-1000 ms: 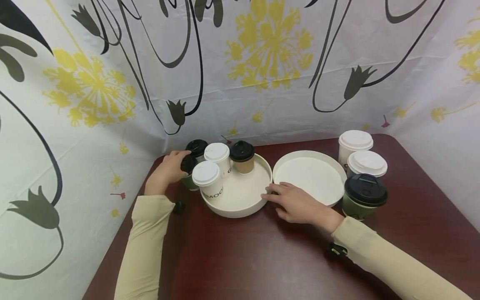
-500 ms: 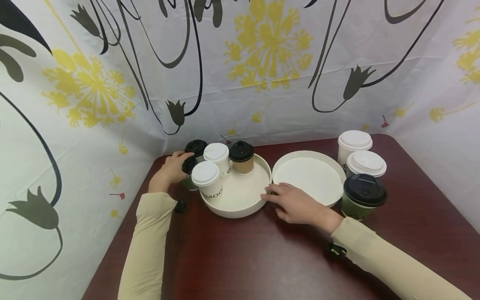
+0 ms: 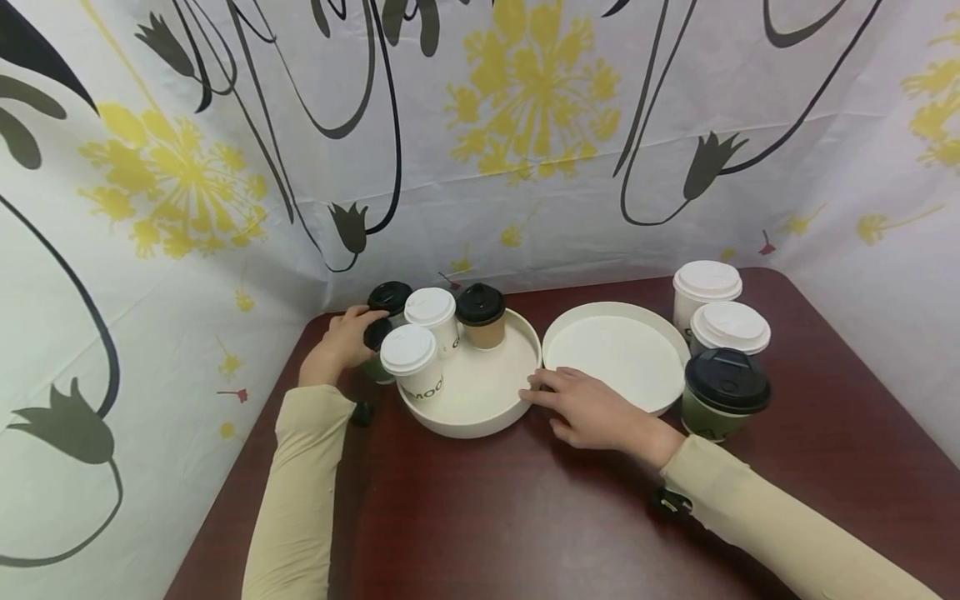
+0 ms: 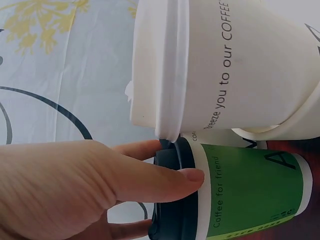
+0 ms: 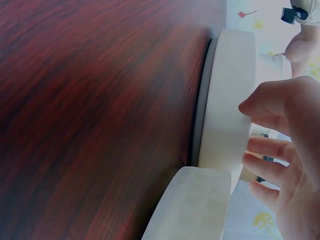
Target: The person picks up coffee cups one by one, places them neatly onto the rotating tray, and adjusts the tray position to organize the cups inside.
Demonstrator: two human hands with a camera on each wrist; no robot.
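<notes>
Eight lidded cups are around two hands, four with white lids and four with black. At the left hand are two: one green cup in its grip, one black-topped cup just beyond. Between the hands are three: two white-lidded cups and one brown cup. Right of the right hand are three: two white-topped cups and a second green cup. Trays number two: a first tray at the right fingertips, a second tray just beyond that hand. One table lies beneath.
</notes>
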